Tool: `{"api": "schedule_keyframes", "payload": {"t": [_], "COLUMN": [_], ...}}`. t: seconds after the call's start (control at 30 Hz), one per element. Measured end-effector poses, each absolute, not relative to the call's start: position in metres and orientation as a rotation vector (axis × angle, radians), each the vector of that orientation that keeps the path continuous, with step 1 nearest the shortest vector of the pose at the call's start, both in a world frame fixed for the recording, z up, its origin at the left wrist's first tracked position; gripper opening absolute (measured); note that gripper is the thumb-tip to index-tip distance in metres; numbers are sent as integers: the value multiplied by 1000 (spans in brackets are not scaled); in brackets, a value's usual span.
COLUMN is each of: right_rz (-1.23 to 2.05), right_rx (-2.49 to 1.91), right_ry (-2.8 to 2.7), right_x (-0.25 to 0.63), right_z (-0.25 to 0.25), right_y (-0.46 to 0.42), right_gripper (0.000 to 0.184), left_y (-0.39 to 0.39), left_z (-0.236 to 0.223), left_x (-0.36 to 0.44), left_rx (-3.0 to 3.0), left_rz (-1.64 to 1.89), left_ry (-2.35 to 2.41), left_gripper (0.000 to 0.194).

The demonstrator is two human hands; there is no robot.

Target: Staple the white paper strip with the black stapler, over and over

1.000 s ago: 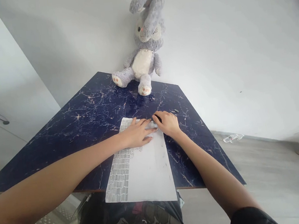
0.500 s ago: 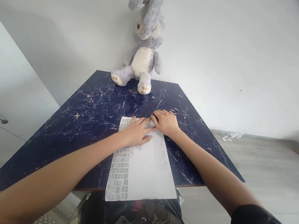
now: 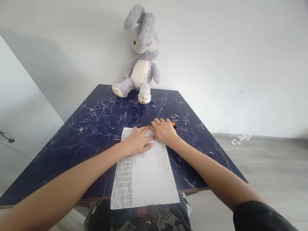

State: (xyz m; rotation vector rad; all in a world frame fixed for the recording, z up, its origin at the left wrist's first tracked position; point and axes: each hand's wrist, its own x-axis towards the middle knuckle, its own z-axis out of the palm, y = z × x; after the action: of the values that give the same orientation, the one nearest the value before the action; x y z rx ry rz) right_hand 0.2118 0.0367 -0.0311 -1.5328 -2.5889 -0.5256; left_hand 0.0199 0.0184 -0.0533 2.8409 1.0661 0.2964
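Observation:
A sheet of white paper (image 3: 152, 178) lies on the dark blue table, its near end overhanging the front edge. Rows of grey hatched drawing run down its left side. My left hand (image 3: 136, 142) rests flat on the upper part of the sheet, fingers spread. Beside it at the top right corner is my right hand (image 3: 164, 132), its fingers curled down and its thumb touching the left fingertips. What is under the right fingers is hidden. An orange-and-black object (image 3: 174, 124) sticks out behind the right hand, mostly covered by it.
A grey plush rabbit (image 3: 142, 72) sits at the table's far end against the wall. A small dark bit (image 3: 176, 116) lies beyond my right hand on the blue marble-patterned table (image 3: 84, 137). White cabinet doors (image 3: 8, 90) stand at left. Clear plastic packaging (image 3: 240, 139) lies on the floor.
The view has shifted slightly. My right hand has turned a little, and the orange-and-black object now shows behind it. My left hand stays flat on the paper.

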Motion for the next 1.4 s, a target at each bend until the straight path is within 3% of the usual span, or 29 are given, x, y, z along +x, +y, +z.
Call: {"api": "schedule_keyframes", "payload": {"t": [0.27, 0.43, 0.87, 1.1, 1.4], "right_rz": [-221, -118, -105, -287, -122], "right_rx": [-1646, -1472, -1339, -1238, -1336], "right_ry": [-2487, -2551, -2503, -2513, -2453], "right_x": [237, 255, 252, 243, 249], "right_z": [-16, -12, -22, -24, -25], "right_y": [48, 53, 53, 47, 54], "right_gripper": [29, 24, 17, 16, 19], "left_y": [20, 22, 21, 18, 9], "left_z": [-55, -53, -52, -49, -47], "left_x": [17, 18, 21, 22, 26], "left_rx": [2847, 2823, 2798, 2745, 2737], "left_rz": [306, 246, 193, 120, 122], "left_ry": [1055, 1059, 1097, 1168, 1254], "left_gripper": [51, 51, 56, 60, 61]}}
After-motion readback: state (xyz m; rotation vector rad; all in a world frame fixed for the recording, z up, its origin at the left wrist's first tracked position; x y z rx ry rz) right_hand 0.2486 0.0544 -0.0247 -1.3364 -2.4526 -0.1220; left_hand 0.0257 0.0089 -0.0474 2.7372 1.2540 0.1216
